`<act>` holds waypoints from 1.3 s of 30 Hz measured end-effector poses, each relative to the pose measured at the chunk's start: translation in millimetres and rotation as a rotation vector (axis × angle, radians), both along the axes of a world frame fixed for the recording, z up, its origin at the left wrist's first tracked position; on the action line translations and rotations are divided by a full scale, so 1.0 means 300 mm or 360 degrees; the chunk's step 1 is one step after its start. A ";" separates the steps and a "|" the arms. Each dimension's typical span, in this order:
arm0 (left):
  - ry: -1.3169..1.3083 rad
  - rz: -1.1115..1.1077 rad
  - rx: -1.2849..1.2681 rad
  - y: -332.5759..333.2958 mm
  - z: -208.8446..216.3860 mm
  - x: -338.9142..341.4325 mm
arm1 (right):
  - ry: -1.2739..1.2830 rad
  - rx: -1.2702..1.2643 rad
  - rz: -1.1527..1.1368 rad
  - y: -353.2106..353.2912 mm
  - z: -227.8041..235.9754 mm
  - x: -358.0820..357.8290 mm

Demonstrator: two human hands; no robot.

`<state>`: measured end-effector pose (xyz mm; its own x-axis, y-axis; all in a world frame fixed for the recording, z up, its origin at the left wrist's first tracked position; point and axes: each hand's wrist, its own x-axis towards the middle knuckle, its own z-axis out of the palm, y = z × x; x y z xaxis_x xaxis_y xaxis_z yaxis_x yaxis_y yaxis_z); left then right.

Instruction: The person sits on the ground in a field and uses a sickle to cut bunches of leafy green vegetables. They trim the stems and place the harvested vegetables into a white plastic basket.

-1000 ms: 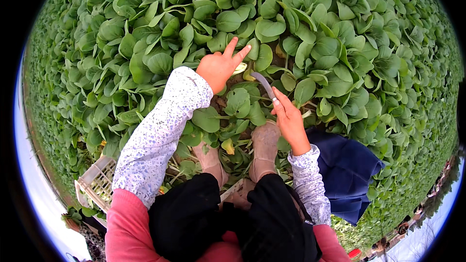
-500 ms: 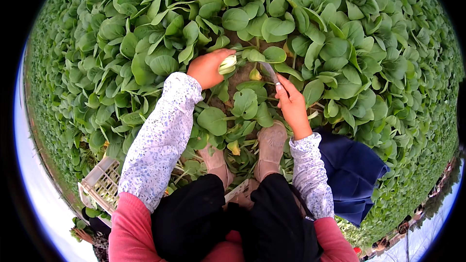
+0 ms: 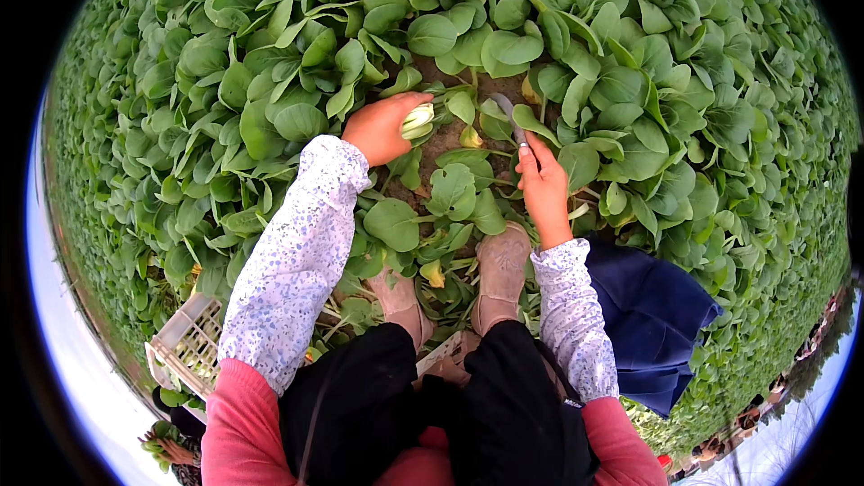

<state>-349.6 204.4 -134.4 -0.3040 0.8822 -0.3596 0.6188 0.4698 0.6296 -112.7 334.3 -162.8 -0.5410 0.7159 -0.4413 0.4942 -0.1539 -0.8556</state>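
My left hand (image 3: 373,130) is closed around a bok choy (image 3: 418,121), its pale cut base pointing right, towards the knife. Most of that plant's leaves are hidden behind the hand and among the foliage. In my right hand (image 3: 543,184) is a small knife (image 3: 505,106) with a curved grey blade, its tip pointing up and left over a patch of bare soil. The blade is apart from the bok choy. Between the hands, low leaves (image 3: 454,191) and a yellowed leaf (image 3: 470,137) stand close to the ground.
Dense leafy plants (image 3: 621,90) surround the soil patch. My shoes (image 3: 501,274) stand among loose leaves. A pale plastic crate (image 3: 189,337) is at lower left, near another person's hand (image 3: 175,452) holding greens. Dark blue cloth (image 3: 643,315) lies at right.
The knife's blade has swung slightly up and right. A round leaf that was beside the blade no longer shows there. My left hand has shifted slightly left, still holding the bok choy.
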 end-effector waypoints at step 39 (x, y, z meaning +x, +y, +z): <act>0.0319 -0.0175 0.0606 -0.201 0.545 0.326 | 0.0692 -0.0307 -0.0418 -0.027 0.386 0.123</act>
